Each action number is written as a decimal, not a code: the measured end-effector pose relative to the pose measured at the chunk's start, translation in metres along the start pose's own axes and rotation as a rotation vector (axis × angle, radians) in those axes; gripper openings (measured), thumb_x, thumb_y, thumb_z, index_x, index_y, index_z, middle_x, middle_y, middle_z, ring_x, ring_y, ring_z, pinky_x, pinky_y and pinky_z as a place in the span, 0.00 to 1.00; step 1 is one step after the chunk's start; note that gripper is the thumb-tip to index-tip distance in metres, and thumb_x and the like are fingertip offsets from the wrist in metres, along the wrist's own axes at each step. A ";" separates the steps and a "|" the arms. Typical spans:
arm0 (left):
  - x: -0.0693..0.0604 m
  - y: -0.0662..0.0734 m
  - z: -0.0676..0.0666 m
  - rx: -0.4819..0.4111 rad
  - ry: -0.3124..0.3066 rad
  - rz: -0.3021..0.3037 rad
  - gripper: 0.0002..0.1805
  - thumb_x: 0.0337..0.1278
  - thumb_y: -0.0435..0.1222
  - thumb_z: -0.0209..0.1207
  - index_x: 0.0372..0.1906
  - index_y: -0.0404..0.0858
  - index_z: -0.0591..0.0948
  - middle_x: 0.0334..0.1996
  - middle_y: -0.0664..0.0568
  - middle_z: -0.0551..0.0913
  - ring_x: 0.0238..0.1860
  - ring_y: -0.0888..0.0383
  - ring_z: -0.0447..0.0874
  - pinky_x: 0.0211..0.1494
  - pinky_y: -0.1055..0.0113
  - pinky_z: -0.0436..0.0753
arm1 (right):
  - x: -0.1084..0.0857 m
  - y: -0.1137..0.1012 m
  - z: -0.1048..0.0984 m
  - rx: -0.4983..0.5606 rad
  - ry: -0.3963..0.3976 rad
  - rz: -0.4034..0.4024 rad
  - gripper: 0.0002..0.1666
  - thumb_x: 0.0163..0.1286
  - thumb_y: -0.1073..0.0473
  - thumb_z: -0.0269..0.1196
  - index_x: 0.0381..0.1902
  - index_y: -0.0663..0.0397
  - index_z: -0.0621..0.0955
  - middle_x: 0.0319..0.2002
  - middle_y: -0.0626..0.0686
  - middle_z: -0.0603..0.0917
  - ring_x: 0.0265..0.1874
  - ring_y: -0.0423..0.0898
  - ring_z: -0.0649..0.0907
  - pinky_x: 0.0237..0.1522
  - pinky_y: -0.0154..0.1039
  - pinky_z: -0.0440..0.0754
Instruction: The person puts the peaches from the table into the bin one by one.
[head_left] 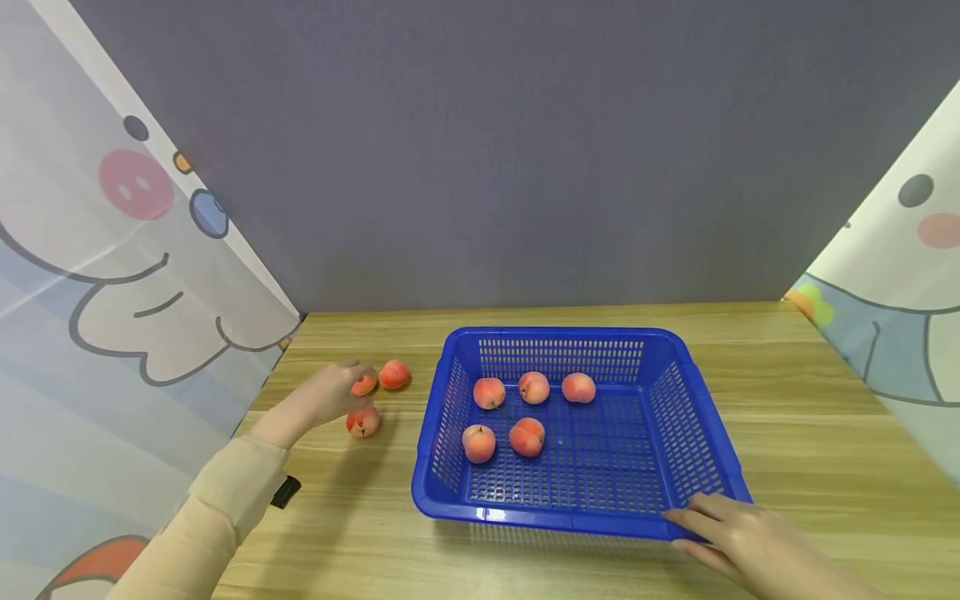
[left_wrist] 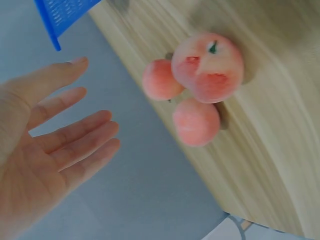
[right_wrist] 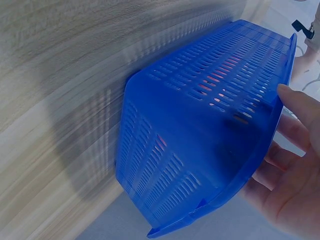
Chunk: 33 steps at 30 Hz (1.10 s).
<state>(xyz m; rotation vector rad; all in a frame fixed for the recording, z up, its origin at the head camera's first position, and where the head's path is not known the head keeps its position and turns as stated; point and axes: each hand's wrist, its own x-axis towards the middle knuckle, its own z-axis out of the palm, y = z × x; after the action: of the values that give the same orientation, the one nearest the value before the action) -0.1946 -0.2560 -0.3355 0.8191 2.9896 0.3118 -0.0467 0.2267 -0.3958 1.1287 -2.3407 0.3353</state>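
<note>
Above three peaches on the table my left hand (head_left: 337,393) hovers, its fingers extended and holding nothing in the left wrist view. One peach (head_left: 393,375) lies just beyond the fingertips, another peach (head_left: 363,423) lies nearer, and a third peach (head_left: 364,384) is partly covered by the hand. A blue plastic basket (head_left: 570,523) with slotted walls stands to the right, with several peaches (head_left: 527,437) in its left and middle part. My right hand (head_left: 738,533) grips the basket's near right corner, thumb outside the rim (right_wrist: 272,120) and fingers over the inner side.
The wooden table (head_left: 810,433) extends on both sides of the basket. A grey panel (head_left: 525,167) rises at its back edge. Cartoon-printed sheets (head_left: 150,275) hang at both sides. A small black object (head_left: 286,492) shows beside the left sleeve.
</note>
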 end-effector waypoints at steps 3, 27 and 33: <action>-0.004 -0.002 0.004 0.013 -0.012 0.001 0.16 0.43 0.33 0.63 0.40 0.31 0.76 0.36 0.42 0.78 0.35 0.47 0.78 0.38 0.57 0.76 | 0.000 0.000 0.001 0.006 0.002 -0.001 0.15 0.56 0.44 0.60 0.30 0.46 0.82 0.25 0.40 0.76 0.21 0.33 0.75 0.20 0.24 0.71; -0.016 -0.014 0.037 0.015 0.041 0.054 0.14 0.36 0.31 0.64 0.33 0.34 0.75 0.33 0.43 0.75 0.24 0.58 0.71 0.26 0.66 0.71 | 0.000 0.000 0.001 -0.008 0.009 -0.002 0.16 0.58 0.43 0.58 0.31 0.46 0.82 0.25 0.41 0.76 0.22 0.35 0.76 0.20 0.25 0.72; -0.016 -0.016 0.041 -0.001 0.008 0.039 0.12 0.36 0.29 0.64 0.32 0.35 0.76 0.32 0.44 0.75 0.29 0.53 0.74 0.29 0.63 0.74 | -0.001 -0.001 0.000 -0.012 0.008 0.004 0.16 0.58 0.42 0.57 0.31 0.46 0.82 0.25 0.41 0.77 0.22 0.35 0.76 0.20 0.26 0.72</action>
<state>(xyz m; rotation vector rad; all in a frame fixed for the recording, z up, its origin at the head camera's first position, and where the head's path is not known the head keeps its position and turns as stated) -0.1857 -0.2704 -0.3792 0.8794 2.9833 0.3185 -0.0458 0.2267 -0.3961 1.1145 -2.3356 0.3259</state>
